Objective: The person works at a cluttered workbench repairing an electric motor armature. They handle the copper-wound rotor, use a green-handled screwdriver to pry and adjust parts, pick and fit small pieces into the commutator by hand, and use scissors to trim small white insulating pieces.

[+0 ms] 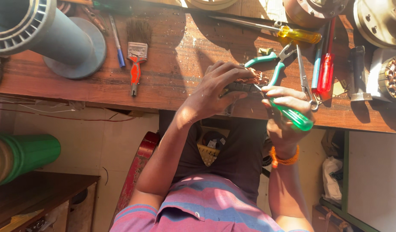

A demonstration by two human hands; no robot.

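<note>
My left hand is closed around a small dark part wound with copper wire, held just above the near edge of the wooden bench. My right hand, with an orange bead bracelet on its wrist, grips a screwdriver with a clear green handle. The screwdriver's shaft points up and left, and its tip meets the copper winding. Both hands are close together, almost touching.
Teal-handled pliers lie just behind the hands. To their right are a yellow-handled screwdriver, a red screwdriver, a hammer and a copper-wound stator. Further left are an orange-handled paintbrush, a blue pen and a grey finned housing.
</note>
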